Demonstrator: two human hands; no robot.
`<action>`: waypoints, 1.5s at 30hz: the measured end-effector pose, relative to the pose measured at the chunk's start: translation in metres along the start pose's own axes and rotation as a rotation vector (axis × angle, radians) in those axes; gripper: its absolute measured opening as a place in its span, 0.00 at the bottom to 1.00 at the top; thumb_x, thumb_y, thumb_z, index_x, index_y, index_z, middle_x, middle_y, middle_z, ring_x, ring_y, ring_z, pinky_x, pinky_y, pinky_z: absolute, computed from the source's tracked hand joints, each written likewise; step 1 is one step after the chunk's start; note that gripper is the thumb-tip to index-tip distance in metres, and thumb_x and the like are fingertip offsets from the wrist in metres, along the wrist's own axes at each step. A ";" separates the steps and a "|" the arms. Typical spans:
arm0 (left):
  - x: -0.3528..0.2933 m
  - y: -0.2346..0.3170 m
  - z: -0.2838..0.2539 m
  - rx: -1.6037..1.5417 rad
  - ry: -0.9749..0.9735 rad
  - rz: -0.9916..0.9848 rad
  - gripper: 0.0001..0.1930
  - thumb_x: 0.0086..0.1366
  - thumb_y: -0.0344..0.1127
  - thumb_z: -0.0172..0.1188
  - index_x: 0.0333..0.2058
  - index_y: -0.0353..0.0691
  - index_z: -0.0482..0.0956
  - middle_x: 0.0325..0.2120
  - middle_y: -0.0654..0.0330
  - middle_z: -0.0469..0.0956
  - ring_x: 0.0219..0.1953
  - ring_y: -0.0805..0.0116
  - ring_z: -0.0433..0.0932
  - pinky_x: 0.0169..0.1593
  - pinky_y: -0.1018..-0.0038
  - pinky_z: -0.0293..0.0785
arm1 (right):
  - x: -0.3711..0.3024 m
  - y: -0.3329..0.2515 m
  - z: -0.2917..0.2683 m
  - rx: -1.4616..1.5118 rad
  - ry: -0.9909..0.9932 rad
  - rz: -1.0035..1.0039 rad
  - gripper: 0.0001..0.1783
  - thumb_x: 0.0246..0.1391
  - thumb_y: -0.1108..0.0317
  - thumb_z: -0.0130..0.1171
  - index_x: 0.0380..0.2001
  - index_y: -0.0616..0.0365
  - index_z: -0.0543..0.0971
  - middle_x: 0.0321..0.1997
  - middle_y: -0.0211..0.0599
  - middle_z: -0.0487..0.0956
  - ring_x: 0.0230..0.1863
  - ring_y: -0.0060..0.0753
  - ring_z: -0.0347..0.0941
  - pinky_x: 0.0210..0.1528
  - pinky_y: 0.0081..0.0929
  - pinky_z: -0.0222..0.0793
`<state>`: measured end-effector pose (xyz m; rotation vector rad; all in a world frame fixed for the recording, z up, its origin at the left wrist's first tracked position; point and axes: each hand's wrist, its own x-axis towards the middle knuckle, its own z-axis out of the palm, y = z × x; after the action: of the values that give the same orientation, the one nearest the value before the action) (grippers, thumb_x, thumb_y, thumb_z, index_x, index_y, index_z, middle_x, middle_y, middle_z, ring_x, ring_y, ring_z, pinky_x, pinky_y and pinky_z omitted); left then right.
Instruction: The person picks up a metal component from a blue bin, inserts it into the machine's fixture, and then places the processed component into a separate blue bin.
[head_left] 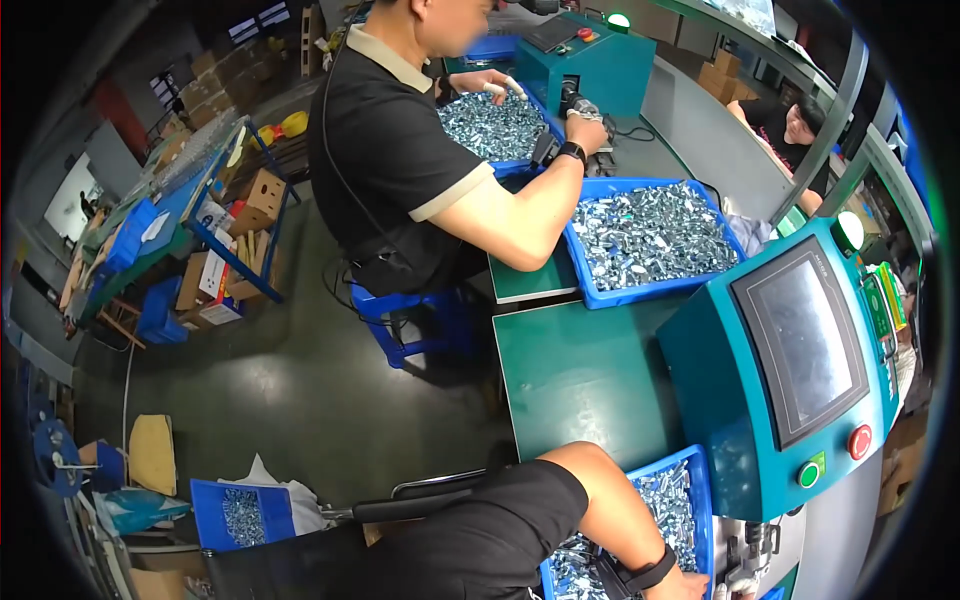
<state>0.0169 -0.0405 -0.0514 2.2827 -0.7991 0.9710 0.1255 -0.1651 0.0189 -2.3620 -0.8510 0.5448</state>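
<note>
My left arm, in a black sleeve with a black band at the wrist, crosses the lower edge. My left hand [682, 586] is over the right rim of a blue tray [703, 480] filled with small shiny metal parts [668, 500]. The frame's edge cuts it off, so its fingers are hidden. Just right of it, below a metal chuck [762, 540], pale fingertips of what looks like my right hand [742, 586] show; whether they hold anything cannot be made out. The chuck belongs to a teal machine [700, 400] with a dark-framed screen [805, 340].
A co-worker on a blue stool [400, 325] works at a second teal machine [600, 75], one hand over a parts tray, the other at its chuck. Another full blue tray [650, 295] stands between us on the green table [585, 370]. A blue bin [275, 515] sits at lower left.
</note>
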 end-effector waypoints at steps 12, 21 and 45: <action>-0.003 -0.013 -0.019 0.030 -0.433 -0.336 0.04 0.43 0.28 0.56 0.20 0.34 0.75 0.22 0.50 0.72 0.33 0.52 0.73 0.37 0.59 0.67 | 0.033 0.037 0.015 0.195 0.050 -0.269 0.25 0.46 0.77 0.63 0.50 0.61 0.71 0.50 0.33 0.74 0.51 0.26 0.69 0.55 0.27 0.63; 0.019 0.005 -0.023 0.012 -0.696 -0.271 0.09 0.50 0.28 0.58 0.32 0.36 0.76 0.31 0.55 0.72 0.40 0.58 0.70 0.43 0.65 0.64 | 0.009 0.029 -0.026 0.746 0.283 -0.095 0.08 0.50 0.82 0.55 0.29 0.59 0.68 0.41 0.41 0.79 0.42 0.26 0.77 0.44 0.24 0.71; 0.025 -0.009 -0.042 -0.029 -0.772 -0.144 0.11 0.48 0.33 0.64 0.31 0.38 0.77 0.31 0.54 0.73 0.38 0.54 0.71 0.41 0.62 0.67 | 0.059 -0.006 -0.018 0.033 0.395 -0.260 0.19 0.37 0.69 0.56 0.38 0.60 0.77 0.25 0.49 0.79 0.31 0.54 0.76 0.35 0.44 0.72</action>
<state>0.0178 -0.0143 -0.0089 2.6493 -0.9046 -0.0238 0.1745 -0.1277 0.0256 -2.1773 -0.9306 -0.0158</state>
